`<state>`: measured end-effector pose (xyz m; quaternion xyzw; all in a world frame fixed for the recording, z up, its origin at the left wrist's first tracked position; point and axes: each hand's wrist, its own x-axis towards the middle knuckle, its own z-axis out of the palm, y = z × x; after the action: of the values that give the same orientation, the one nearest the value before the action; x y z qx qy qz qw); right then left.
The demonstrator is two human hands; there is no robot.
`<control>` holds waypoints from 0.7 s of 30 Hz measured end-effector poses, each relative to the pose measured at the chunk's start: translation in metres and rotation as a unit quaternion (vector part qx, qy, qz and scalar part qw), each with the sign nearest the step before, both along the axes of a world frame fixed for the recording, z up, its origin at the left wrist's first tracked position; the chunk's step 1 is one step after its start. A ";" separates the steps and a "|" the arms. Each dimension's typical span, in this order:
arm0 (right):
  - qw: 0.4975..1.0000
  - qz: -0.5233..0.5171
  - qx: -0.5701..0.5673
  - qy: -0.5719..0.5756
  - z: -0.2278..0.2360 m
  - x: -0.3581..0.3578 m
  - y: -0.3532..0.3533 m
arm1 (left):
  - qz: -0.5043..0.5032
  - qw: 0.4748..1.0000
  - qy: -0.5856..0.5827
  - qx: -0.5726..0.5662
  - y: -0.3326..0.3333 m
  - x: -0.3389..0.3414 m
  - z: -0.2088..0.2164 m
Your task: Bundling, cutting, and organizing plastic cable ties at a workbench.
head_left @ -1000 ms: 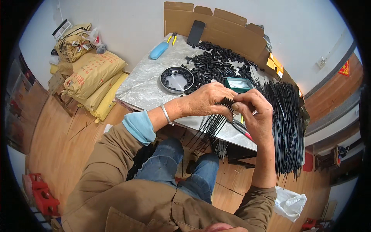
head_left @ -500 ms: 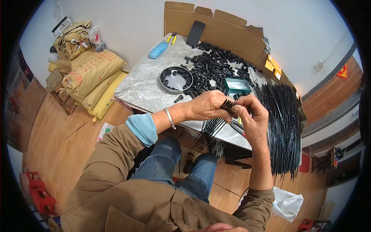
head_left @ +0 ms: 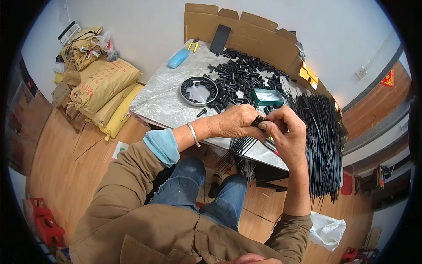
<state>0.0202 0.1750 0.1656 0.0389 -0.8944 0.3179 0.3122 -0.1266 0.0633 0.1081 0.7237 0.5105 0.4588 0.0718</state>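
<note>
"What's that bench (head_left: 154, 99) topped with?"

"Grey, veined like stone, smooth, with a soft sheen. The cardboard (head_left: 250, 31) along its back edge is matt brown."

"And the blue case (head_left: 179, 58) by the left edge?"

"Smooth plastic, by the look of it. The round dish (head_left: 199, 104) has a shiny metal rim."

"Those black rods (head_left: 323, 149) at the right edge?"

"Glossy along their lengths; the held rods (head_left: 240, 148) by the front edge look duller. The bolts (head_left: 239, 77) shine a little."

"The bracelet (head_left: 192, 133)?"

"Polished metal, near a matt cloth sleeve (head_left: 127, 171)."

Thin black rods (head_left: 240, 148) slant down from the left hand (head_left: 239, 122), lower ends loosely fanned.
</note>
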 end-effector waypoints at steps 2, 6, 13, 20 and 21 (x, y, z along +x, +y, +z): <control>1.000 -0.008 0.023 0.009 0.001 0.001 -0.001 | 0.002 1.000 0.001 -0.002 0.000 0.004 0.000; 0.996 -0.060 0.063 0.031 0.011 -0.001 -0.014 | 0.040 0.999 -0.019 -0.020 0.006 0.009 -0.006; 0.992 -0.018 0.114 0.051 -0.004 -0.015 -0.007 | 0.121 0.988 0.096 0.024 0.001 0.011 -0.088; 0.994 -0.050 0.083 0.053 -0.001 -0.009 -0.016 | 0.175 0.960 0.217 -0.034 0.004 0.005 -0.127; 0.994 -0.047 0.086 0.049 -0.001 -0.008 -0.017 | 0.177 0.961 0.212 -0.032 0.004 0.005 -0.130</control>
<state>0.0119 0.1583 0.1648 0.0388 -0.9028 0.2223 0.3660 -0.1213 0.0676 -0.0223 0.6995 0.6487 0.2838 -0.0971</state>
